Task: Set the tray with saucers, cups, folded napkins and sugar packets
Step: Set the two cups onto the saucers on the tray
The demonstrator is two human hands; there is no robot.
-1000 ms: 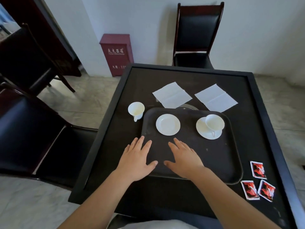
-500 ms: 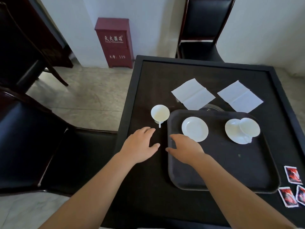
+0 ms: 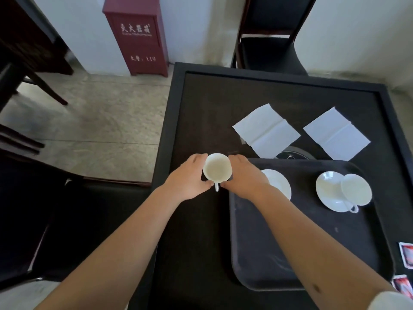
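A white cup [image 3: 217,170] stands on the black table just left of the dark tray [image 3: 312,253], its handle pointing toward me. My left hand [image 3: 190,177] and my right hand [image 3: 244,175] grip it from either side, fingers curled round its wall. On the tray lie a bare white saucer [image 3: 279,183], partly hidden by my right wrist, and a second saucer [image 3: 328,191] with a cup [image 3: 355,190] on it. Two white napkins [image 3: 266,130] [image 3: 336,133] lie flat behind the tray. Red sugar packets [image 3: 405,256] [image 3: 402,284] lie at the right edge.
The black table [image 3: 201,242] has a raised rim. A dark chair [image 3: 270,41] stands at its far side and another chair [image 3: 33,209] at its left. A red cabinet [image 3: 138,34] stands against the wall. A round metal inset [image 3: 292,153] peeks out behind the tray.
Both hands have left the tray's near-left part and moved forward and left to the cup beside the tray, closing round it. My view has swung left, so the table sits further right.
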